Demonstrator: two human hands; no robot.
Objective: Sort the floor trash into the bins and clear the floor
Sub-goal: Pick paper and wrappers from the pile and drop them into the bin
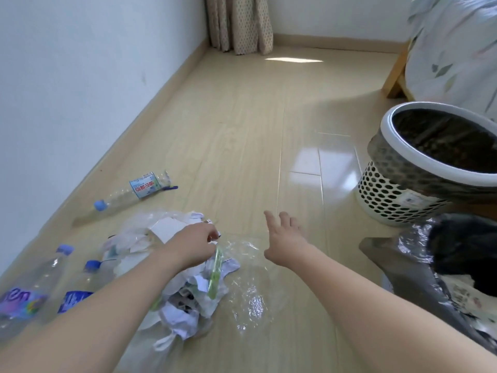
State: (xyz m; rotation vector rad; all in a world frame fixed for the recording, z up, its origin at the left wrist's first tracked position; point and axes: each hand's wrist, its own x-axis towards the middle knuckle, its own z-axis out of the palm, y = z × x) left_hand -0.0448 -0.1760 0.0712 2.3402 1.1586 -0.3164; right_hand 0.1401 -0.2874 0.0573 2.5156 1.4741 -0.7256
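Observation:
A heap of torn paper scraps (188, 305) and clear plastic film (250, 297) lies on the wooden floor in front of me. My left hand (193, 243) hovers over the heap and pinches a small scrap of paper at its fingertips. My right hand (285, 235) is stretched forward above the floor with its fingers straight and holds nothing. Three clear plastic bottles with blue caps lie to the left: one (129, 192) further off near the wall, two (80, 286) (29, 292) close by.
A white perforated bin (398, 195) with a dark liner stands at the right. A second bin with a black liner (419, 267) sits nearer, at the right edge. A wall runs along the left. A bed with a floral cover (457, 49) stands at the far right.

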